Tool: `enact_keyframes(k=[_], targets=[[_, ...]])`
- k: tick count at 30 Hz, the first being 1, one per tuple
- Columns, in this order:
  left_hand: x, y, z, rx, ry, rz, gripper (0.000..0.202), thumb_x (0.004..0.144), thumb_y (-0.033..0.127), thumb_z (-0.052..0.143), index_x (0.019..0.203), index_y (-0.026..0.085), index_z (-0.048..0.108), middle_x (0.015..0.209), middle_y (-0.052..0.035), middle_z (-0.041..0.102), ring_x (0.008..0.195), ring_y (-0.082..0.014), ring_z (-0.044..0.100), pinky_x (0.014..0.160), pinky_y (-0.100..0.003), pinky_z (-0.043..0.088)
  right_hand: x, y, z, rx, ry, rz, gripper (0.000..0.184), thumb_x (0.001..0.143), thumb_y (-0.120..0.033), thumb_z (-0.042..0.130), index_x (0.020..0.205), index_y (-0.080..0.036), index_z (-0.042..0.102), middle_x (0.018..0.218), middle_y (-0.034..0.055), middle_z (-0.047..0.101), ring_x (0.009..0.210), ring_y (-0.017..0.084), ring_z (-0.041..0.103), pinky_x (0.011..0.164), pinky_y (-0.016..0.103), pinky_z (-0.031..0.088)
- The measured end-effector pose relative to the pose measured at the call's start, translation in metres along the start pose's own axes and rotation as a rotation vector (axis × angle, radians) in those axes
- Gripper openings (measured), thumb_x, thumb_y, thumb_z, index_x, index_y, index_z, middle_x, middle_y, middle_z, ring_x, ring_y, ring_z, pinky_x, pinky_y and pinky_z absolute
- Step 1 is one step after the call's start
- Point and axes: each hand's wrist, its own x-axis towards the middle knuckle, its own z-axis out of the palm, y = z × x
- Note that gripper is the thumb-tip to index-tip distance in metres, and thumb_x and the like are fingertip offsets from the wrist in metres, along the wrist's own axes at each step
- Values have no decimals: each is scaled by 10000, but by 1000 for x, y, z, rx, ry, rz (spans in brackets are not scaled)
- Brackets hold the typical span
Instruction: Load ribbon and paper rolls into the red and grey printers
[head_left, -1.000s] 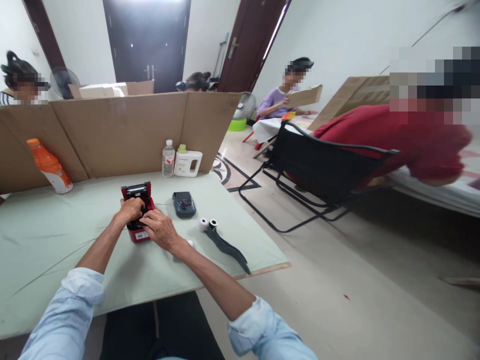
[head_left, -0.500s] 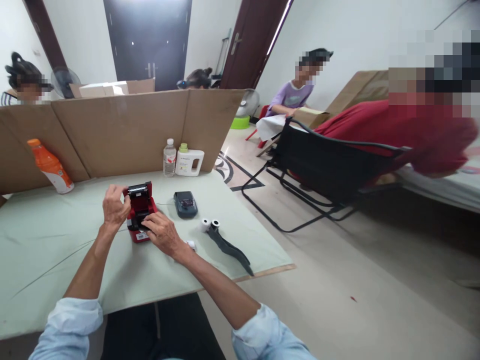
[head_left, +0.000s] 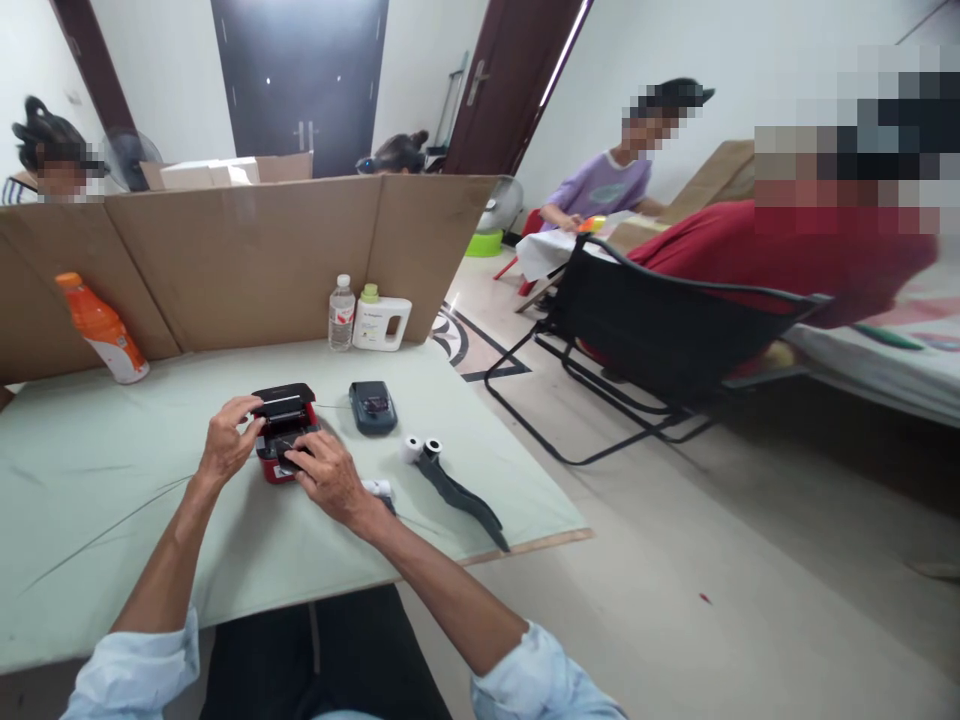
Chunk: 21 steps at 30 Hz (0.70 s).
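A small red and black printer (head_left: 286, 420) sits on the table in front of me, its black lid (head_left: 285, 397) partly raised. At the lid's left edge, the thumb and fingers of my left hand (head_left: 227, 437) are closed on it. My right hand (head_left: 328, 472) bends over the printer's front opening with its fingertips together. A dark piece shows beneath those fingertips, too small to make out. Close to my right wrist lies a white paper roll (head_left: 377, 488), partly hidden. Further right, two more white rolls (head_left: 421, 449) stand by a curved dark strip (head_left: 465, 497).
Behind the printer is a dark grey device (head_left: 373, 408). An orange bottle (head_left: 105, 330), a clear bottle (head_left: 340, 315) and a white jug (head_left: 381, 320) stand along the cardboard screen (head_left: 247, 265). To the right is a black folding chair (head_left: 660, 350); other people sit beyond.
The printer's lid has swung down from upright to partly lowered, and my left hand has come down with it. My right hand stays at the front opening, shifted slightly.
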Motion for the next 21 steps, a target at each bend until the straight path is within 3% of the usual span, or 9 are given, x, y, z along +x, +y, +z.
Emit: enact_keyframes(k=[5,10,15,18,21], targets=[[-28,4,1,82,-56,25,316,963,350,582,1213,235,738,1366,-117,701,1297,-281,634,1164,-528,507,-1,-3,-4,-5,-9,3,293,893,-84,678,1142,-218,755,1122,100,692,1033,262,615,894,420,540],[-46,-1,-1,84,-149,74,421,945,403,635,1332,244,685,1497,-123,610,1388,-300,578,1211,-516,460,-2,-2,-4,-36,15,-32,272,901,-97,672,1131,-213,760,1105,96,703,1010,254,622,884,404,542],[-50,-5,-5,79,-229,85,705,865,388,728,1517,225,514,1577,-151,529,1476,-316,502,1246,-519,418,-3,-1,-3,-35,20,-66,253,922,-104,650,1129,-197,761,1102,114,709,999,260,618,870,411,536],[-51,-3,-4,118,-231,67,694,849,318,712,1510,239,512,1590,-139,517,1483,-312,495,1253,-518,409,-3,-4,-4,-32,3,-48,228,931,-138,671,1131,-207,759,1111,111,715,1004,261,627,875,418,537],[-54,-2,1,162,-186,15,668,835,278,698,1483,260,534,1625,-127,470,1490,-323,485,1235,-520,432,-1,-4,-9,25,-17,-44,216,951,-272,726,1160,-225,750,1117,109,719,1026,264,644,909,436,546]])
